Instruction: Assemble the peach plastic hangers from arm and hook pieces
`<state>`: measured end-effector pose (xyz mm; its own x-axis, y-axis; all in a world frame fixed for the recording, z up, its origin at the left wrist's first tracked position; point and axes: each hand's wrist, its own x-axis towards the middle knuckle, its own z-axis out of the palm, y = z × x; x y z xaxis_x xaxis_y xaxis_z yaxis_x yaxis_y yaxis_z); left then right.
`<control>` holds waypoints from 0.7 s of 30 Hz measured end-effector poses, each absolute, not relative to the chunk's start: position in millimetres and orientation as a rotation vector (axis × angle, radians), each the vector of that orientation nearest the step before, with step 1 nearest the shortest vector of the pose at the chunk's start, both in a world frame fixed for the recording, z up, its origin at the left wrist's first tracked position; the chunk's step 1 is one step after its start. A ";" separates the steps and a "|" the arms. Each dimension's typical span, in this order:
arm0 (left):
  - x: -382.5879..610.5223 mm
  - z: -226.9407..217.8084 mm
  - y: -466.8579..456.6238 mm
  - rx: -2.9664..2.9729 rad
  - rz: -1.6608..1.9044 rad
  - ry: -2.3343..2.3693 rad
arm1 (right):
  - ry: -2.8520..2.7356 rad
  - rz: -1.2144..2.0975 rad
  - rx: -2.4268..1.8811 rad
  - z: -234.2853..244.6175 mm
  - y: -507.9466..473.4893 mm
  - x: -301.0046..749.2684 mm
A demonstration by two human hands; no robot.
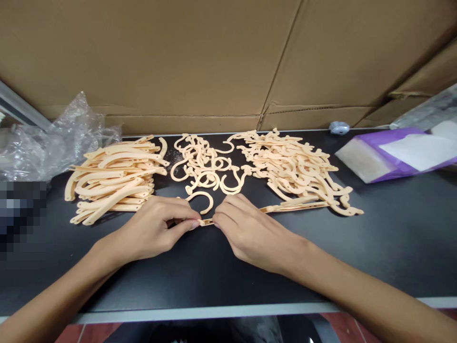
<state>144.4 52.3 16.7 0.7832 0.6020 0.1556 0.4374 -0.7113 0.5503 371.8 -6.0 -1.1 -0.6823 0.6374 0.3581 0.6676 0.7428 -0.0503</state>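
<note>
The near side of the black desk (200, 281), in front of the hook pile (200, 157), ends in a pale edge strip (200, 312), with red floor tiles (342, 328) showing below. Both hands are engaged just in front of the hook pile, close to each other but not touching. The left hand (160, 224), to the near left of the pile, has thumb and forefinger pinched on the end of a cream slotted piece (207, 222). The right hand (246, 228), to the near right of the pile, has its fingers bent closely over the same piece. A narrow cream strip (300, 206) emerges beyond the right hand; whether it belongs to the slotted piece cannot be determined. A single hook (207, 204) sits between the hands and the hook pile; its contact with the left hand cannot be confirmed. Left of the hook pile is a heap of cream curved bars (110, 183), overlapping, with holes at several ends. Right of the pile is a larger heap of wavy cream pieces (293, 162), tangled together. Well to the right of the pile lies a purple and white packet (392, 152); far left, crumpled clear plastic (67, 138). To the far right of the pile is a small whitish object (339, 127), not identifiable. Brown cardboard (160, 62) stands upright behind the pile.
</note>
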 end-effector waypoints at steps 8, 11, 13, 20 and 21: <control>146.6 14.7 49.1 2.549 0.516 0.777 | -2.582 -0.114 -0.950 -5.7 -3.2 371.8; 146.8 11.8 46.7 2.637 0.574 0.739 | -2.562 -0.104 -0.938 -7.1 -2.7 371.4; 146.8 9.8 44.8 2.707 0.608 0.714 | -2.554 -0.098 -0.933 -8.3 -2.6 371.1; 146.6 5.5 41.1 2.861 0.743 0.646 | -2.517 -0.041 -0.996 -9.2 -4.1 369.6; 146.6 5.0 41.4 2.871 0.753 0.632 | -2.514 -0.032 -0.999 -8.9 -4.3 369.5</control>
<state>146.6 41.4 5.0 0.7907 0.4195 0.4459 0.3664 -0.9078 0.2043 369.5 -4.3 -8.9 -0.6464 0.6492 0.4009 0.6593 0.7397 -0.1348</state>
